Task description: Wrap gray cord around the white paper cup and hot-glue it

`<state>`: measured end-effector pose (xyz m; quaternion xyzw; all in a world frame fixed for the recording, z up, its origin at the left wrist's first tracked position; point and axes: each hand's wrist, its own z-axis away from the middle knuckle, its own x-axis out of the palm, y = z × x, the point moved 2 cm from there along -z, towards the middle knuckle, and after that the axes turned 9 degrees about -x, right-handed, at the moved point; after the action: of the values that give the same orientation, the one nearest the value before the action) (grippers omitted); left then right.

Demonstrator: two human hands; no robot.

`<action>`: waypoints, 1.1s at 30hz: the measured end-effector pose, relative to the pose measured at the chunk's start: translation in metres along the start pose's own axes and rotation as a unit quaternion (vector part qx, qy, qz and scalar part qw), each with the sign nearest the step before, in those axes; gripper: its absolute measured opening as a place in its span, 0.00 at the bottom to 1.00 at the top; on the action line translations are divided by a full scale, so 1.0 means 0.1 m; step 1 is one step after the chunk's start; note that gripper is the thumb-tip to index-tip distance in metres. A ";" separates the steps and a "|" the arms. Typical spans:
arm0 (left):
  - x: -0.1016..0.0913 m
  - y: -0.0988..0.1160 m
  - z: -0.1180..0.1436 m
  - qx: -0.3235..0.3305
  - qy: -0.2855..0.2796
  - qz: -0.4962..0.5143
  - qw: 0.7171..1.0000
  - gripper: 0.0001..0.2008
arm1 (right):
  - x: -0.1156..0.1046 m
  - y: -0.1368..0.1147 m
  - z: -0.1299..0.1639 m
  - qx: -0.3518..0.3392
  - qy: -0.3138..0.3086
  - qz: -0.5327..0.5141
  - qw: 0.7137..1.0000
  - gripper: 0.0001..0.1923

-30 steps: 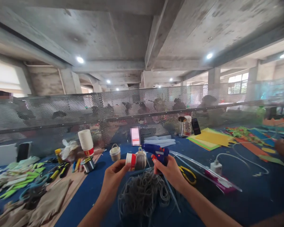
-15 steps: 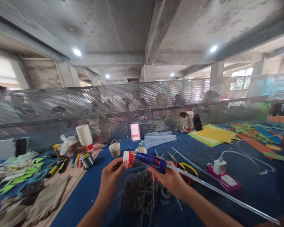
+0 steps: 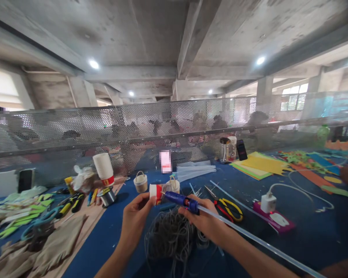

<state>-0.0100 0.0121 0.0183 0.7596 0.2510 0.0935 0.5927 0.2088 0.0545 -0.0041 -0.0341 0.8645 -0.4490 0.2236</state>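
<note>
My left hand [image 3: 137, 214] is closed on a red and white paper cup [image 3: 154, 194], tipped on its side. In my right hand [image 3: 204, 220] is a blue hot glue gun [image 3: 176, 199], with a long clear glue stick [image 3: 243, 227] running out of its back. The gun's nozzle points left, right at the cup's red band; whether it touches, I cannot tell. Just behind the cup stands a small pale basket-like cup [image 3: 174, 187], partly hidden by the gun. Another small cup with a handle [image 3: 140, 183] stands to the left. Beneath my hands lies a tangle of grey cord [image 3: 171, 235].
Red and yellow pliers [image 3: 232, 208] and a purple power strip [image 3: 281, 224] with a white charger lie to the right. Stacked paper cups [image 3: 103, 169], a wire spool [image 3: 106, 197] and cloth [image 3: 60, 243] are on the left. A perforated metal screen [image 3: 145, 135] stands behind.
The glue gun has shifted slightly left and down with my right hand, showing more of the pliers. The cup in my left hand has moved a little left and up.
</note>
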 end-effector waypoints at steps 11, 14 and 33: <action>-0.02 -0.14 -0.03 -0.029 -0.043 0.035 0.998 0.18 | 0.06 0.12 -0.01 0.002 0.016 -0.030 0.999 0.18; -0.01 -0.13 -0.03 -0.030 -0.042 0.032 0.998 0.17 | 0.08 0.17 -0.02 -0.006 0.036 -0.033 0.999 0.18; 0.00 -0.11 -0.03 -0.030 -0.040 0.025 0.998 0.16 | 0.04 0.14 -0.05 0.013 0.036 0.016 0.999 0.20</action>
<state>-0.0142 0.0162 0.0090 0.7508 0.2050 0.0852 0.6221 0.2057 0.0653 -0.0143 -0.0013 0.8665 -0.4573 0.2002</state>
